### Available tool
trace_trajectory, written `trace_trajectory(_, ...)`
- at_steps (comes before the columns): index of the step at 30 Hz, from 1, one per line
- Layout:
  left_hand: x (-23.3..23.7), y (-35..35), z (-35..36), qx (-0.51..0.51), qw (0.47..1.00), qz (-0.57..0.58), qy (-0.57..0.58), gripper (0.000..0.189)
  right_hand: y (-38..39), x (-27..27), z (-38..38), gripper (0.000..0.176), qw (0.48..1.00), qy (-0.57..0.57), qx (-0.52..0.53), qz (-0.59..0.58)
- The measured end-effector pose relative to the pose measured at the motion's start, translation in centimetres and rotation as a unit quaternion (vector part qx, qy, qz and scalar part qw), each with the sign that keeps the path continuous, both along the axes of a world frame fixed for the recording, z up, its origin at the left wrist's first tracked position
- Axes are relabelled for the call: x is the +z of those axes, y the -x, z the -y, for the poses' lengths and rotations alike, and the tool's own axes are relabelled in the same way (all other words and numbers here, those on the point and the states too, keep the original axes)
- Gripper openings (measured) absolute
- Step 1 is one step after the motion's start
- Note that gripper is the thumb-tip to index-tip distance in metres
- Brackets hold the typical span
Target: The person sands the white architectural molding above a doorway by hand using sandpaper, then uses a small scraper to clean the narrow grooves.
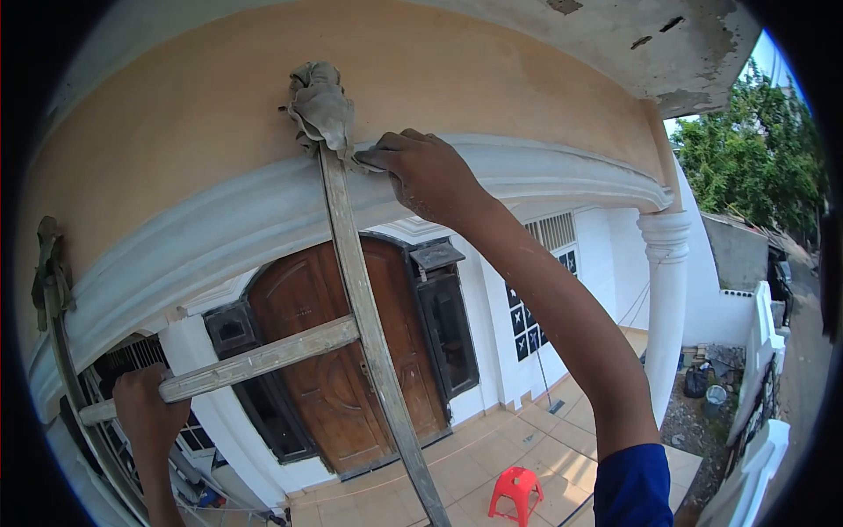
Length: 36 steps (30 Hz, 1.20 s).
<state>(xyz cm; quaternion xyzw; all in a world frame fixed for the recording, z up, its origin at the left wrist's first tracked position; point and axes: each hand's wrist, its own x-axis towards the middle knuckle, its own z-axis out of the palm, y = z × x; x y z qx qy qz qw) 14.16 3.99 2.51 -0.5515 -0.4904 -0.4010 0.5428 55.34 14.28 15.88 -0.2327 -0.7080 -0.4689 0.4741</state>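
My left hand is wrapped round a rung of a worn wooden ladder. The ladder leans on the arched beam, and a grey cloth is bundled over the top of its right rail. Just right of that cloth, my right hand is closed at the white moulding. A thin grey piece shows at its fingertips; its kind cannot be made out. Another cloth covers the top of the left rail.
Behind and below the ladder is a brown wooden double door. A red plastic stool stands on the tiled floor far below. On the right rises a white column. Overhead, the ceiling has peeling patches.
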Motion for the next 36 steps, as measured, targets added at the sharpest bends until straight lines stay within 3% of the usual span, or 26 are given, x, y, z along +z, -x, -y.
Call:
trace_trajectory(2, 0.0, -0.2, 0.1, -0.001, 1.0, -0.005, -0.007, 0.019, -2.7, 0.4, -0.4, 0.04, 0.998, -0.011, -0.064, -0.009)
trace_trajectory(4, 0.2, -0.3, 0.4, -0.005, 0.999, 0.02, 0.032, 0.019, -10.0, 2.0, 0.2, 0.03, 0.921, 0.124, -0.333, -0.161)
trace_trajectory(5, 0.2, -0.3, 0.5, -0.006, 0.998, 0.037, 0.049, 0.019, -13.1, 2.2, 1.1, 0.024, 0.849, 0.168, -0.458, -0.203)
trace_trajectory(6, 0.4, -0.3, 0.5, -0.004, 0.999, 0.027, 0.038, 0.019, -14.0, 2.3, 2.2, 0.022, 0.852, 0.201, -0.423, -0.232)
trace_trajectory(7, 0.3, -0.5, 0.5, -0.004, 0.999, 0.02, 0.03, 0.019, -14.3, 2.2, 2.2, 0.023, 0.911, 0.167, -0.28, -0.252)
trace_trajectory(8, 0.2, -0.6, 0.5, -0.003, 1.0, 0.016, 0.018, 0.019, -13.5, 2.3, 1.0, 0.024, 0.946, 0.085, -0.216, -0.227)
trace_trajectory(9, 0.3, -0.7, 0.6, -0.007, 1.0, -0.002, 0.008, 0.017, -9.8, 2.1, 0.7, 0.025, 0.968, 0.001, -0.147, -0.204)
trace_trajectory(10, 0.3, -0.6, 0.6, -0.008, 1.0, -0.005, 0.01, 0.017, -5.6, 2.2, 0.5, 0.031, 0.982, -0.006, -0.101, -0.161)
trace_trajectory(11, 0.3, -0.5, 0.6, -0.011, 1.0, -0.009, 0.011, 0.017, -1.5, 1.6, 0.8, 0.031, 0.99, -0.019, -0.066, -0.126)
trace_trajectory(14, 0.4, -0.9, 0.9, -0.023, 0.999, 0.002, 0.029, 0.016, 5.3, -0.1, 0.0, 0.029, 0.988, -0.097, -0.11, -0.044)
trace_trajectory(17, 0.5, -1.2, 0.9, -0.023, 0.999, 0.001, 0.026, 0.016, 1.3, -0.9, 0.7, 0.03, 0.999, -0.021, 0.046, 0.016)
trace_trajectory(18, 0.4, -1.1, 0.9, -0.019, 1.0, 0.0, 0.019, 0.016, -0.7, -0.5, 2.6, 0.034, 0.991, 0.127, 0.005, 0.03)
trace_trajectory(20, 0.3, -1.2, 0.9, -0.016, 1.0, 0.011, 0.018, 0.017, -3.3, 0.9, 2.1, 0.037, 0.993, 0.075, 0.086, -0.015)
trace_trajectory(23, 0.5, -1.1, 1.1, -0.017, 0.999, 0.002, 0.037, 0.018, -0.6, 2.9, 1.9, 0.038, 0.989, 0.013, 0.002, -0.15)
trace_trajectory(24, 0.5, -1.1, 1.1, -0.019, 0.999, 0.003, 0.043, 0.018, 1.4, 2.8, 2.1, 0.036, 0.984, 0.063, -0.076, -0.152)
trace_trajectory(26, 0.4, -0.9, 1.0, -0.025, 0.999, -0.003, 0.03, 0.019, 4.7, 1.1, 1.3, 0.035, 0.987, 0.051, -0.149, -0.039)
trace_trajectory(29, 0.3, -1.0, 0.7, -0.047, 0.998, 0.007, 0.034, 0.022, 2.6, -0.2, 2.9, 0.028, 0.989, 0.093, -0.115, 0.001)
trace_trajectory(32, 0.2, 0.0, 0.4, -0.026, 0.999, 0.002, 0.028, 0.023, 1.0, 0.1, 2.8, 0.013, 0.998, 0.031, 0.026, -0.044)
trace_trajectory(36, 0.9, -0.8, 1.4, 0.015, 0.989, 0.067, 0.129, 0.026, 4.1, 0.5, -0.8, 0.023, 0.994, -0.016, -0.079, -0.07)
